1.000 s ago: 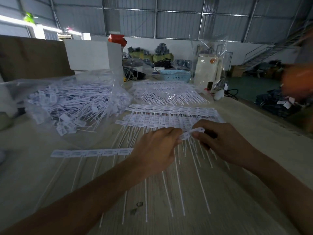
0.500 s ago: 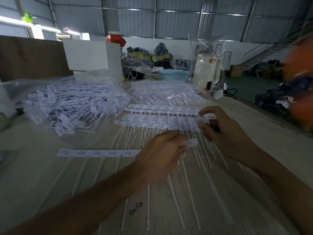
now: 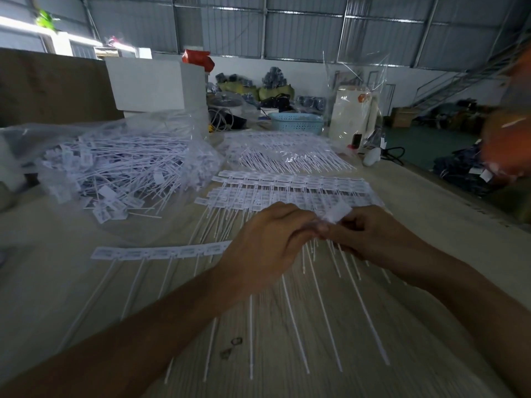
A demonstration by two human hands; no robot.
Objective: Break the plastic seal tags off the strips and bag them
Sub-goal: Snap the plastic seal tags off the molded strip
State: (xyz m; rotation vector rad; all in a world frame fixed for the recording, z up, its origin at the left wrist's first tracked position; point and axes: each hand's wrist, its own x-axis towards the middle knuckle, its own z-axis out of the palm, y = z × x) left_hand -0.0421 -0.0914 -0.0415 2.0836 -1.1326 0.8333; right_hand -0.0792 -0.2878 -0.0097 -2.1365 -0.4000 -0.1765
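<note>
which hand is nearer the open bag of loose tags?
Left. The left hand sits just right of the bag of loose tags; the right hand is farther right, beyond the left.

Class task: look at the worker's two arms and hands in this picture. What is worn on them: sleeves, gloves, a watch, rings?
Both forearms are bare as far as the frame shows, with no sleeve edge in view. The left hand and the right hand wear no gloves. No watch or wristband shows on either wrist, and no ring is visible, though some fingers are hidden.
</note>
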